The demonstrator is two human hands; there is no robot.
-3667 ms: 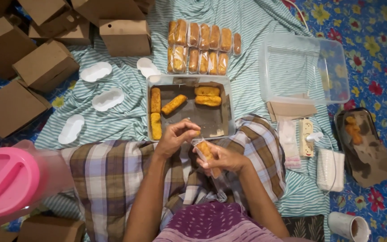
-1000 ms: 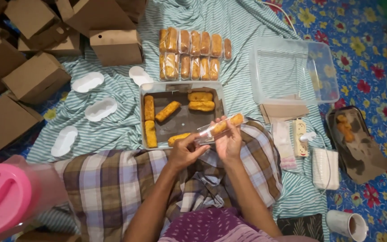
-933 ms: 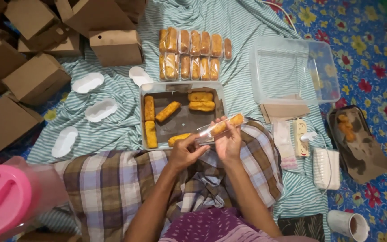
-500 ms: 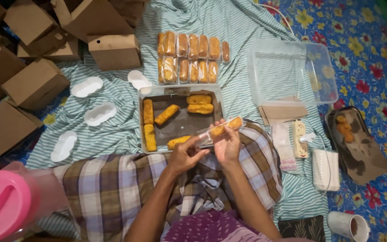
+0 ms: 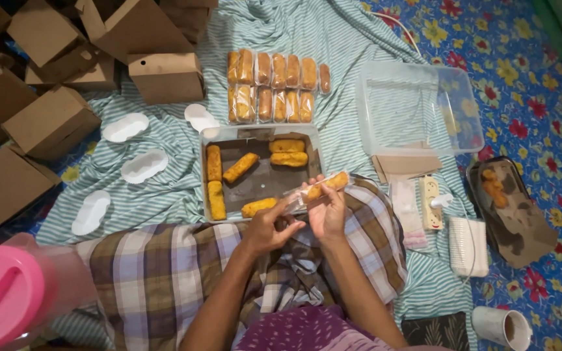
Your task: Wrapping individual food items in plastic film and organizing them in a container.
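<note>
My right hand (image 5: 328, 211) holds a golden fried roll in a clear plastic wrapper (image 5: 325, 185) over my lap. My left hand (image 5: 271, 224) pinches the open end of that same wrapper, fingers closed on the plastic. Just beyond my hands sits a metal tray (image 5: 210, 134) lined with brown paper, holding several unwrapped fried rolls (image 5: 240, 167). Farther off, two rows of wrapped rolls (image 5: 274, 84) lie on the striped cloth (image 5: 164, 188).
Brown cardboard boxes (image 5: 53, 120) crowd the upper left. White oval paper liners (image 5: 142, 164) lie left of the tray. A clear plastic container (image 5: 417, 107), a stack of plastic bags (image 5: 406, 208), a dark tray with scraps (image 5: 512, 211), a cup (image 5: 502, 326) and a pink lid (image 5: 1, 305) surround me.
Earlier both hands held the roll low over my lap; since then they lifted it toward the tray's near right corner and slid it into the wrapper. The view shifted slightly.
</note>
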